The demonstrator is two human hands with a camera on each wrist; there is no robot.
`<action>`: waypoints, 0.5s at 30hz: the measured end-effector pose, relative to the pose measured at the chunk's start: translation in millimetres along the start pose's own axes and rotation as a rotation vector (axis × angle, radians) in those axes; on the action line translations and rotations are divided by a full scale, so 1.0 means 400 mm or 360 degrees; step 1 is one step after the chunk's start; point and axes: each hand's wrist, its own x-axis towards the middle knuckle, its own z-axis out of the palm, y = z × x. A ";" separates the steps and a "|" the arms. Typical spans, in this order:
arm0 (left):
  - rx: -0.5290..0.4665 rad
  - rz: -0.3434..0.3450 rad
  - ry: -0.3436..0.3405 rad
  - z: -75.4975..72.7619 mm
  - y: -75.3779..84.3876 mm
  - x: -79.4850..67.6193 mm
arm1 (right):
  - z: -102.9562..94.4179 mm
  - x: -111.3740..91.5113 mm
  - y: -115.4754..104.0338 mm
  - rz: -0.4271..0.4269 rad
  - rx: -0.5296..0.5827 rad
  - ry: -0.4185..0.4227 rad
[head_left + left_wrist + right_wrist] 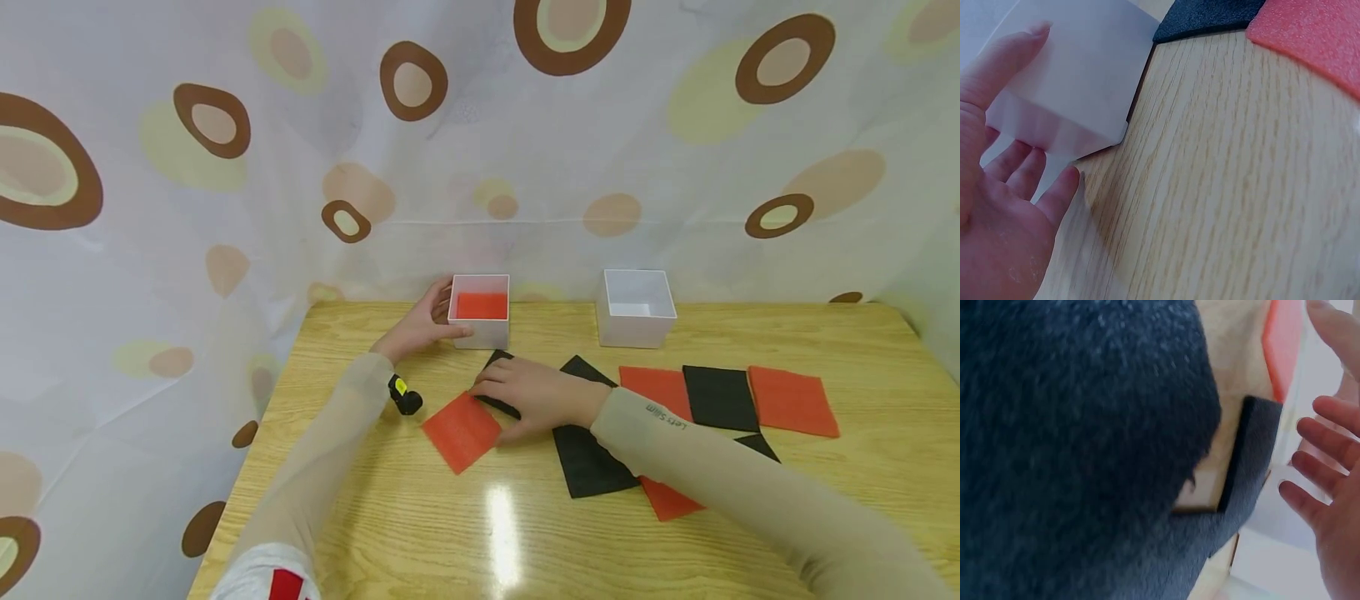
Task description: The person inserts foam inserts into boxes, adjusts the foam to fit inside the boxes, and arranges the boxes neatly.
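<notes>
At the left box, a white open-topped one (482, 335) with a red square (482, 306) inside, my left hand (429, 323) holds a corner. Its thumb lies on the front wall and its fingers lie along the side, as the left wrist view shows. My right hand (528, 396) is over a black soft square (501, 407), covering much of it. Its fingers (1329, 440) are extended and slightly spread, pinching nothing. A red foam-like square (461, 432) lies turned like a diamond just left of that hand, near the thumb.
A second white box (636, 332) stands at the back right. Red and black squares (722, 398) lie on the right of the wooden table (405, 517), several partly under the right forearm. A small black and yellow object (406, 397) is beside the left wrist. A patterned curtain (495, 150) hangs behind.
</notes>
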 end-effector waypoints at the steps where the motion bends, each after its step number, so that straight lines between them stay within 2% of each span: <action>1: 0.0004 -0.0005 0.0000 -0.001 0.000 0.000 | 0.003 0.004 -0.003 0.0002 0.0006 -0.0028; 5: 0.0007 -0.0012 -0.0005 -0.002 -0.001 0.001 | 0.010 0.018 -0.013 0.0026 0.0016 -0.0111; 15: -0.0005 -0.0020 0.0000 -0.002 -0.005 0.005 | 0.013 0.044 -0.024 0.0072 0.0034 -0.0207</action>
